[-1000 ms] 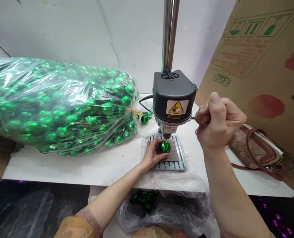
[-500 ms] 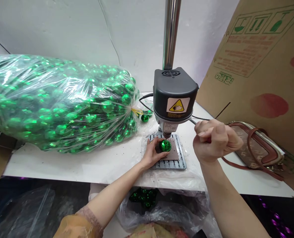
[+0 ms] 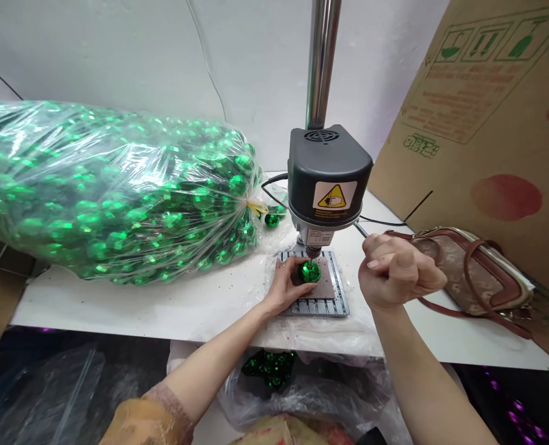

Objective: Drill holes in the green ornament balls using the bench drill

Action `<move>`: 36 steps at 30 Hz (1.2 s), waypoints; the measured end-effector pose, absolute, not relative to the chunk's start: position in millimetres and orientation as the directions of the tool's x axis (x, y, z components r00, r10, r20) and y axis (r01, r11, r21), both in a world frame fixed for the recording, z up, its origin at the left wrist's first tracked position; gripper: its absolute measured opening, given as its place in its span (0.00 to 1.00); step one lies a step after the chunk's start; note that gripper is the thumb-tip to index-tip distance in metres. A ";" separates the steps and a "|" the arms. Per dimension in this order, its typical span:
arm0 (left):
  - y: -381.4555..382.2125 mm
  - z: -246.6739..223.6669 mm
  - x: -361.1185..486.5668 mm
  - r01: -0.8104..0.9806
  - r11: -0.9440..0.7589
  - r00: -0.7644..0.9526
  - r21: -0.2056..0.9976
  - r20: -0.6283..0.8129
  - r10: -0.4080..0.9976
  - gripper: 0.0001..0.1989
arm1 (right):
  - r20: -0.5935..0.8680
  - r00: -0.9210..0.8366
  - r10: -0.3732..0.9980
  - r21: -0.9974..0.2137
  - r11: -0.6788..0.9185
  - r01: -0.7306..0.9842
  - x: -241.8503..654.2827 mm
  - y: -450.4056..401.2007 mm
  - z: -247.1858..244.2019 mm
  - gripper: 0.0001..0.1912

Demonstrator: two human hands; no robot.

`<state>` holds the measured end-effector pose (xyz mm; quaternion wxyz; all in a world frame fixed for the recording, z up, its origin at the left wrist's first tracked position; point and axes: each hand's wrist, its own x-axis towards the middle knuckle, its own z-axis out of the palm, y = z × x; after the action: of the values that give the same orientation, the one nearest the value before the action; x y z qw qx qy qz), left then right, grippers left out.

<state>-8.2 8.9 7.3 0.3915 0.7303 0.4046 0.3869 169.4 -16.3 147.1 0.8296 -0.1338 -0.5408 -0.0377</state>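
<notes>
As the green bauble (image 3: 310, 271) sits under the drill bit (image 3: 312, 254), the bit tip appears to meet its top; whether it has entered the bauble cannot be told from this view. The bauble rests on a brown pad (image 3: 325, 289) laid over a slotted metal plate (image 3: 334, 303), lower centre of the frame. Left hand (image 3: 286, 286) is partly closed, curled around the bauble's near side and holding it against the pad. Right hand (image 3: 397, 273) is closed in a fist around a thin metal lever (image 3: 361, 230) at the right of the drill head (image 3: 326, 176).

Progress as seen: one bauble is at the bit. Remaining stock: a large clear bag (image 3: 107, 198), upper left of the frame, is packed with green baubles and tied at the neck. One loose bauble (image 3: 272, 220) lies just beyond that neck. A small heap of green baubles (image 3: 269, 369) lies in an open plastic bag (image 3: 302, 395) below the front edge of the worktop (image 3: 117, 312); whether these are finished cannot be told. Dark specks dot the worktop around the plate.
</notes>
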 end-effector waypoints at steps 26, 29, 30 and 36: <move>-120.4 -7.8 -81.7 0.361 -0.627 0.584 0.691 0.357 0.729 0.25 | 0.626 0.587 0.514 -0.682 0.726 0.091 167.4 -11.9 217.3 0.20; -153.1 -35.1 -113.8 0.458 -0.781 0.766 0.424 0.258 0.589 0.26 | 0.637 0.588 0.498 -0.666 0.740 0.094 167.1 -11.5 216.1 0.20; -156.3 -40.6 -121.1 0.469 -0.803 0.793 0.368 0.223 0.566 0.27 | 0.638 0.589 0.495 -0.662 0.743 0.093 167.1 -11.3 216.0 0.19; -73.1 -2.6 -109.1 0.543 -0.677 0.645 0.497 0.270 0.715 0.13 | 0.665 0.572 0.479 -0.642 0.759 0.111 167.2 -11.5 215.1 0.19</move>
<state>-109.1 -73.1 -2.6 0.1889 0.8869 0.3546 0.2279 167.2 -11.5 215.1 0.8234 -0.3290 -0.4487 0.1116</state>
